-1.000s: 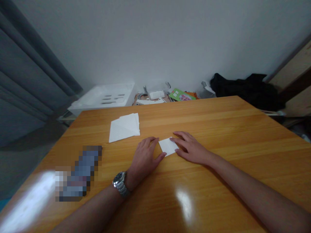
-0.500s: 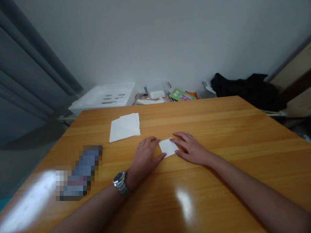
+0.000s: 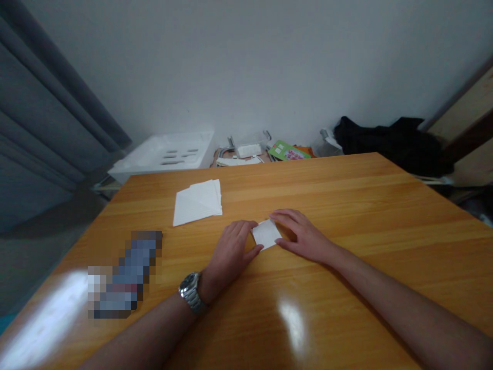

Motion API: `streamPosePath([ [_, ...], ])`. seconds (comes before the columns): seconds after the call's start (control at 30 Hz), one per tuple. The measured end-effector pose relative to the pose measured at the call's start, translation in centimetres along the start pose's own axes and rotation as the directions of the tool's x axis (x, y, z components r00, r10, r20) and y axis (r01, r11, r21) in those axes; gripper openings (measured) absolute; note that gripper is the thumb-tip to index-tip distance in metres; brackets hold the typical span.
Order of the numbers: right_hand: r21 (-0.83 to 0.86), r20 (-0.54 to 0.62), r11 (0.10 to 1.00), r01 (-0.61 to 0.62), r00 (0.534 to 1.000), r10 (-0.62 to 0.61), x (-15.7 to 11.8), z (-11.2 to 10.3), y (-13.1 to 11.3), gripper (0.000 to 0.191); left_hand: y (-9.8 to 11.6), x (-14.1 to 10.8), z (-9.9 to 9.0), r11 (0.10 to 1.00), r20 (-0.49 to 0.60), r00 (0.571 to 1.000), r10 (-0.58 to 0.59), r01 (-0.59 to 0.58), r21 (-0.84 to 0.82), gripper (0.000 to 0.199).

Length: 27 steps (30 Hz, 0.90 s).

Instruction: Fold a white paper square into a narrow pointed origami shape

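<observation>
White paper square (image 3: 266,235) | flat, matte | left hand (image 3: 231,247), right hand (image 3: 306,237): grip spread at its edges

Left grip (image 3: 231,247), right grip (image 3: 304,236) facing it, thumbs (image 3: 253,252) spread from curved fingers (image 3: 238,227), forearms (image 3: 379,280) angled inward

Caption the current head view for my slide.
Left hand and right hand at opposite edges of a small white paper square on a wood-grain table, larger white sheets beyond.
</observation>
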State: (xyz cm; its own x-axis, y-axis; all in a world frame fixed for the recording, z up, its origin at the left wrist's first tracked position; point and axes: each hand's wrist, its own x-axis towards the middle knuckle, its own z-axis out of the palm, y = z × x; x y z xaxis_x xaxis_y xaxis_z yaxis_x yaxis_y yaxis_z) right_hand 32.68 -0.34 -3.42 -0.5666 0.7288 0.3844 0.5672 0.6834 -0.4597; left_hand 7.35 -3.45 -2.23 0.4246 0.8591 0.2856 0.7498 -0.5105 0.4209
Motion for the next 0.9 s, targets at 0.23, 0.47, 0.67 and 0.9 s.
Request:
streamPosePath([
  [0.23,0.062,-0.081,0.997,0.047,0.996,-0.042,0.4,-0.1,-1.1,0.044,0.1,-0.4,0.4,0.995,0.032,0.999,0.044,-0.041,-0.093,0.047],
  [0.47,0.092,-0.108,0.995,0.032,0.994,-0.021,0.6,-0.4,-1.7,0.013,0.5,-0.3,0.1,0.993,0.033,0.998,0.059,-0.056,-0.102,0.043],
  [0.67,0.117,-0.152,0.989,0.086,0.986,-0.068,0.4,-0.9,-1.5,0.009,-0.1,-0.3,0.5,0.984,0.03,0.986,0.162,-0.159,-0.077,0.035],
  [0.9,0.097,-0.179,0.984,0.152,0.975,-0.133,0.4,-1.3,-1.1,0.012,0.0,-0.4,0.3,0.984,0.08,0.982,0.17,-0.174,0.042,0.037],
])
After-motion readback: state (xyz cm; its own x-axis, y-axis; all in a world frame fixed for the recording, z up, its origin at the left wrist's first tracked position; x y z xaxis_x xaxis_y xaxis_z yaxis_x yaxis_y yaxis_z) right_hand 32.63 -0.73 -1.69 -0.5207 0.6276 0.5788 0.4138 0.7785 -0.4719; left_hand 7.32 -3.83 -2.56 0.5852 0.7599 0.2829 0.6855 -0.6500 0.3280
